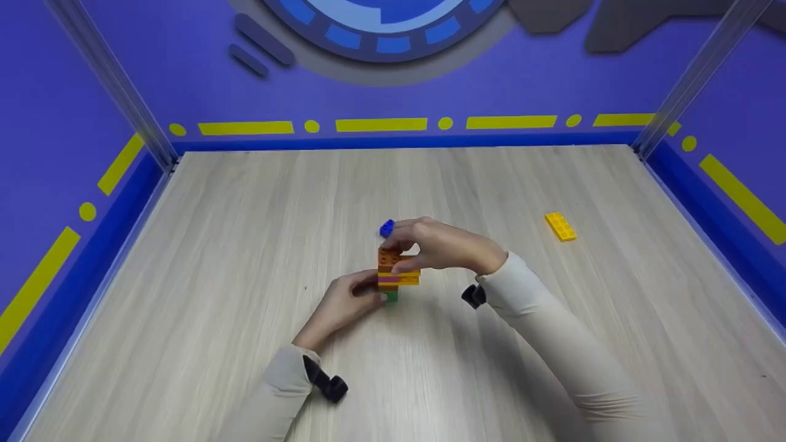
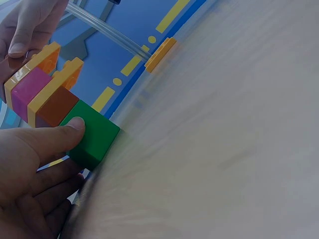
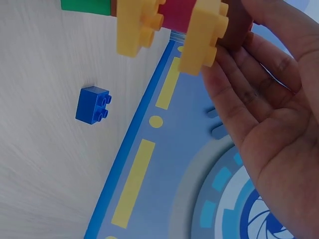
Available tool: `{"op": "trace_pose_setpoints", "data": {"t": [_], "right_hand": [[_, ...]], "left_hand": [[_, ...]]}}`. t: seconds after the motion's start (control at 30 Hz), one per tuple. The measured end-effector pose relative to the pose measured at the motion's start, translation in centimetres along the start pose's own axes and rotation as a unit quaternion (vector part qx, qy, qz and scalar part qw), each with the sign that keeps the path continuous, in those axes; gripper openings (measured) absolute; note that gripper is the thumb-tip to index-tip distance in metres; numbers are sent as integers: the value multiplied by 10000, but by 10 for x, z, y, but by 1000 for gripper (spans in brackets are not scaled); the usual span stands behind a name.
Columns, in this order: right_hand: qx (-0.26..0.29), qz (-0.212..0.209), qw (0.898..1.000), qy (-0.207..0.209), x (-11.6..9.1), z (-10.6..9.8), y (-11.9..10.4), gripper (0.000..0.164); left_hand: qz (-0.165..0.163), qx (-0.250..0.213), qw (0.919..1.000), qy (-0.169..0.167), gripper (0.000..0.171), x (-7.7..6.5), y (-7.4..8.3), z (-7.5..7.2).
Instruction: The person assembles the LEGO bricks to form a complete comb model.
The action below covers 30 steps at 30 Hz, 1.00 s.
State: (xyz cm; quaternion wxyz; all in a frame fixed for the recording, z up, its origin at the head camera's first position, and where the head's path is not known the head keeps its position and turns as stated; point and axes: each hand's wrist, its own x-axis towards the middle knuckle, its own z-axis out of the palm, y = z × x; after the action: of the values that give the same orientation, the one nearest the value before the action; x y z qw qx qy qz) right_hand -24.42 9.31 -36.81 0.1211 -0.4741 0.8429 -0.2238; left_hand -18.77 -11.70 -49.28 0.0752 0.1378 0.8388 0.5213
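A tower of toy building bricks stands upright on the table. At its base is a green brick [image 2: 102,137]. Above that come a brown brick [image 2: 59,105], a yellow plate brick [image 2: 42,102], a magenta brick [image 2: 31,89], a second yellow plate brick [image 3: 199,42] and a brown top brick [image 1: 388,258] with studs showing. Both yellow pieces jut out to the right. My left hand [image 1: 344,301] grips the green brick low down, thumb on its near face. With thumb and fingers, my right hand [image 1: 439,242] holds the brown top brick.
Just behind the tower lies a blue brick [image 3: 92,105], studs turned sideways in the right wrist view. A loose yellow plate brick [image 1: 560,226] rests farther right on the wooden table [image 1: 245,215]. Blue-purple panels [image 1: 393,98] wall the back and sides.
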Motion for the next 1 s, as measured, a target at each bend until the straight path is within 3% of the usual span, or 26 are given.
{"op": "trace_pose_setpoints", "data": {"t": [0.77, 1.0], "right_hand": [[333, 274, 9990, -71, 1, 4, 3, 33], [396, 254, 9989, -80, 0, 3, 3, 33]], "left_hand": [[166, 135, 9998, 40, 43, 0, -2, 1], [57, 104, 9999, 23, 43, 0, -1, 1]]}}
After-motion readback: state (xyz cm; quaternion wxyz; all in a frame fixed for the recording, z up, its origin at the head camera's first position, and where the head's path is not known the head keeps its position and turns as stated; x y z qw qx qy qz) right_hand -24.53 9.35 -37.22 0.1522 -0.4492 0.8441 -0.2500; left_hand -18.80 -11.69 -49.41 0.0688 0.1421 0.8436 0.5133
